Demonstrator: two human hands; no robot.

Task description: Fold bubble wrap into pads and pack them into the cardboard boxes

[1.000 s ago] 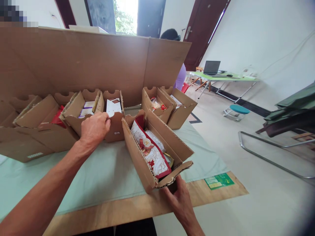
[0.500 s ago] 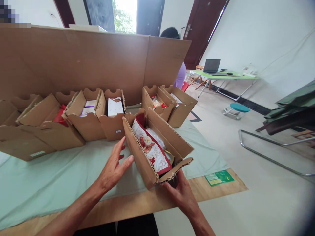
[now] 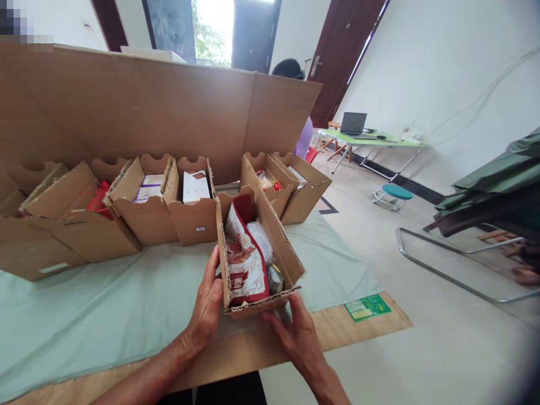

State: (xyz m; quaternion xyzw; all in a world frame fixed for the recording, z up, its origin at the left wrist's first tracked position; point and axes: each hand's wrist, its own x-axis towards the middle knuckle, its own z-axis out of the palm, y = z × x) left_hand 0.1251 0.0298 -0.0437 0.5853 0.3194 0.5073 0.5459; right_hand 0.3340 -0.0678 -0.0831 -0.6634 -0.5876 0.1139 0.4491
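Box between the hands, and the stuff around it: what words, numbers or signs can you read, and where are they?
Nothing can be read for sure.
Red-and-white packet in the open box: white marks like characters, too blurred to read.
Green sheet by the table edge: print too small.
Sticker on another box's front: marks too small.
Whitish label low on the leftmost box: too blurred.
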